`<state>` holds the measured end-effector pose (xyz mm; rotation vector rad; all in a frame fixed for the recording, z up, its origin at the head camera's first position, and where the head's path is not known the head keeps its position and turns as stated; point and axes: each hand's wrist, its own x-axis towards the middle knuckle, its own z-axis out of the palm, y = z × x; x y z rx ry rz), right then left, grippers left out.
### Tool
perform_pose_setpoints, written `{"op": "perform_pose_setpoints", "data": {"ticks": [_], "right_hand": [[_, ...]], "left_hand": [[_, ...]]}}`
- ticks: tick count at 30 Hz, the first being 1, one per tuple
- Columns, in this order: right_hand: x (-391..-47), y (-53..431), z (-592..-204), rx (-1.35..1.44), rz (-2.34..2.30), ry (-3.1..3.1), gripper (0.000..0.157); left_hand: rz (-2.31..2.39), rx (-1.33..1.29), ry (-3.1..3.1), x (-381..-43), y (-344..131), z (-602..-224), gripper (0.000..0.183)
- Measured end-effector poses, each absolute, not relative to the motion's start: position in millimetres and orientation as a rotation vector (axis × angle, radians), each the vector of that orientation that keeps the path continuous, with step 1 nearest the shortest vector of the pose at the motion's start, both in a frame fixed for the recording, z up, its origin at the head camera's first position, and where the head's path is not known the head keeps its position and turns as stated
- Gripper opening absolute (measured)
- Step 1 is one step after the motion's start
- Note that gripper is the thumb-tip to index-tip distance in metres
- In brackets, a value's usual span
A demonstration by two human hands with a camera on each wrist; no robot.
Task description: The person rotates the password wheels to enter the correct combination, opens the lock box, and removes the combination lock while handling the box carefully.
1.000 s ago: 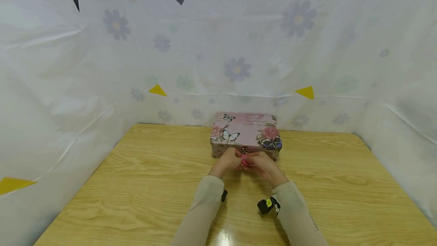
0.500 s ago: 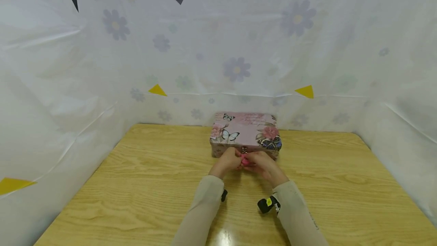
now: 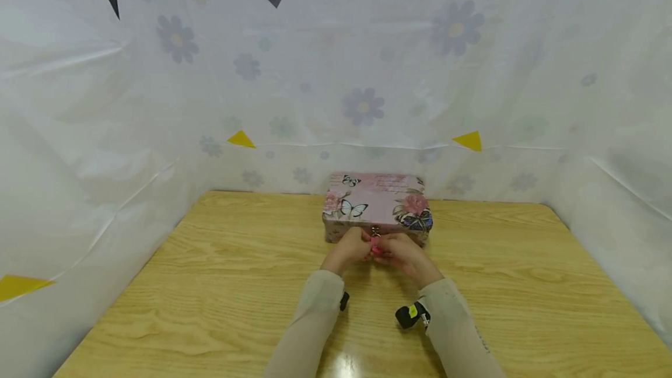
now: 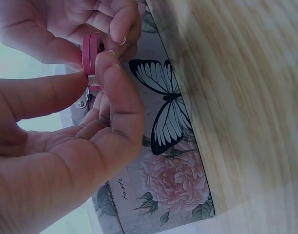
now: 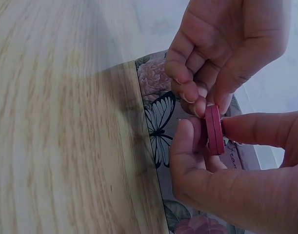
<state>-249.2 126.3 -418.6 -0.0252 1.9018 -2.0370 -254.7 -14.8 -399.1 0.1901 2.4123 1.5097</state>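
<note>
A small pink-red padlock (image 3: 375, 242) hangs by its metal shackle at the clasp (image 3: 375, 230) on the front of a floral box (image 3: 375, 194). My left hand (image 3: 350, 248) pinches the padlock from the left, thumb and index finger on its body. From the other side, my right hand (image 3: 405, 254) holds it between thumb and fingers. The left wrist view shows the padlock (image 4: 90, 53) edge-on between both hands' fingertips. In the right wrist view the padlock (image 5: 214, 129) is partly covered by fingers. The box lid, with butterflies and roses, is closed.
The box stands at the back of a wood-grain table (image 3: 236, 284), close to a white flowered curtain (image 3: 315, 86). Curtain walls also rise at left and right. A black wrist camera (image 3: 406, 316) sits under the right sleeve.
Both hands stay at the padlock with almost no movement. The pink part showing between the fingers shifts very slightly. The box stays put.
</note>
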Motion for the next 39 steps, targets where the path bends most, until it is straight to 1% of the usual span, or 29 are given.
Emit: {"op": "perform_pose_setpoints", "data": {"ticks": [5, 14, 20, 23, 33, 39], "right_hand": [[-248.3, 125.4, -418.6, -0.019, -2.066, 1.87, 0.026], [-247.1, 124.7, -417.2, -0.005, -2.099, 1.854, 0.025], [-248.8, 124.5, -417.6, 0.015, -2.159, 1.803, 0.014], [-250.0, 125.3, -418.0, 0.046, -2.155, 1.798, 0.013], [-250.6, 127.7, -417.5, 0.033, -2.091, 1.832, 0.015], [-249.2, 126.2, -418.3, 0.006, -2.079, 1.863, 0.027]], "left_hand": [[1.511, 0.203, 2.416, -255.0, -15.5, -399.6, 0.007], [1.503, 0.219, 2.426, -254.5, -16.1, -398.5, 0.006], [1.489, 0.223, 2.443, -253.9, -16.1, -396.8, 0.008], [1.481, 0.225, 2.446, -253.9, -16.4, -396.6, 0.009], [1.463, 0.221, 2.447, -253.3, -16.9, -394.5, 0.011], [1.478, 0.224, 2.43, -252.2, -16.2, -395.4, 0.011]]}}
